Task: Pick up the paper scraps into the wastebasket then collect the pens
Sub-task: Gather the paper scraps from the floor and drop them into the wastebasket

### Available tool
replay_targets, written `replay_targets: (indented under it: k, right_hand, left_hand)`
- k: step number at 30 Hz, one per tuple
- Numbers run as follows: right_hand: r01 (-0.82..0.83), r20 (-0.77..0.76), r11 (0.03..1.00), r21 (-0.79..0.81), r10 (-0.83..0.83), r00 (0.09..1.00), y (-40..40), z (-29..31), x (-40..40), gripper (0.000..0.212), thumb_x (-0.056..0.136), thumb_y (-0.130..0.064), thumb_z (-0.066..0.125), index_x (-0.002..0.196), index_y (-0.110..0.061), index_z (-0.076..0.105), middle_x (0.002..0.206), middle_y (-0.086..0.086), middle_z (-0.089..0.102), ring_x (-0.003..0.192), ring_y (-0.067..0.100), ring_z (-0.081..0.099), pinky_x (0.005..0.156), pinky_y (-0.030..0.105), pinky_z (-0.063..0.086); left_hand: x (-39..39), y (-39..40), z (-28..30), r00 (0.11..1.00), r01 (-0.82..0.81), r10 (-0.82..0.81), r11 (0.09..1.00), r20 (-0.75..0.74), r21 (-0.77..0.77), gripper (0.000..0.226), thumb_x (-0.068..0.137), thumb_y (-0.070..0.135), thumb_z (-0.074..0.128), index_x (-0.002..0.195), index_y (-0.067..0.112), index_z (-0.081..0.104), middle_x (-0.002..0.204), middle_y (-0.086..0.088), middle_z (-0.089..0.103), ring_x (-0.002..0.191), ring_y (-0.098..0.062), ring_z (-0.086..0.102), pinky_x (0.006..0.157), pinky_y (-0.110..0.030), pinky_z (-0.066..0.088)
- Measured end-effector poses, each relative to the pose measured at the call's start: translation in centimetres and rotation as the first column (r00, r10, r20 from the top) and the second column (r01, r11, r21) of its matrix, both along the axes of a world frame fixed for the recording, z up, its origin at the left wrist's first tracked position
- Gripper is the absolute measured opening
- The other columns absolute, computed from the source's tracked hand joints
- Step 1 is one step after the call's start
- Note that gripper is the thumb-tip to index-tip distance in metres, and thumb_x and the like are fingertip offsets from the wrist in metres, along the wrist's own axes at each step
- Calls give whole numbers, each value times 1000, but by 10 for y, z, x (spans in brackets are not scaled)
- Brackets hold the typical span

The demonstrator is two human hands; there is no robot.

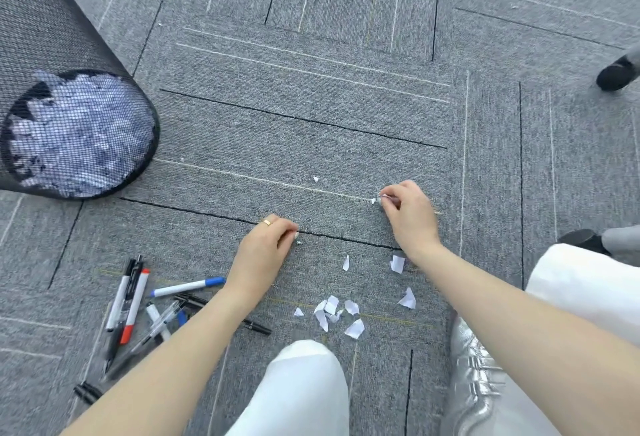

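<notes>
Paper scraps (334, 311) lie scattered on the grey carpet (311, 117), most in a loose cluster btwn the two forearms, near the white-trousered knee (304, 387). A few sit apart: one by the right wrist, one just left of it, one further right, and a tiny bit alone up past both hands. Right hand (408, 214) is down at the carpet w/ fingers curled, thumb and forefinger pinching a small white scrap at the fingertips. Left hand (266, 245), w/ a gold ring (267, 222), is also curled at the carpet, fingertips pinched on a very small scrap; it's too tiny to tell much more. Wastebasket (69, 117), black mesh, stands at the far left, well apart from the hands, w/ white paper showing through the mesh at its bottom. Pens (145, 311) lie in a jumble left of the left forearm, some partly under it: black, red-capped, blue-capped. Silver shoe (474, 376) sits lower right.
</notes>
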State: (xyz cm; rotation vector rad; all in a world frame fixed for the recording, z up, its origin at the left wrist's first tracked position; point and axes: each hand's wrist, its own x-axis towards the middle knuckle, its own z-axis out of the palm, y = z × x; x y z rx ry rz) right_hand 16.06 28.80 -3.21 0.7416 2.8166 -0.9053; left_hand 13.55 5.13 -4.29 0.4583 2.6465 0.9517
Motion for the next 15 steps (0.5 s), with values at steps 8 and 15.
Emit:
replay_targets:
  k: [8, 15]
  right_hand:
    - [-26, -30, 990, -135, 22, 999, -12, 4, 9, 11, 90, -16, 55, 94, -12, 64, 91, -3, 54, 74, -5, 46, 65, 5, 33]
    - [50, -44, 996, -78, -54, 998, -22, -4, 7, 9, 89, -13, 56, 91, -10, 64, 96, -3, 52, 79, 10, 52, 71, 20, 38]
  left_hand:
    - [6, -7, -6, 963, 223, -230, 973, -140, -64, 12, 78, 7, 71, 90, 3, 71, 83, -5, 63, 65, -21, 60, 51, -24, 46]
    - [8, -2, -4, 970, 193, -199, 980, -142, -58, 4, 83, 5, 65, 84, 2, 66, 81, -7, 64, 67, -23, 61, 53, -31, 51]
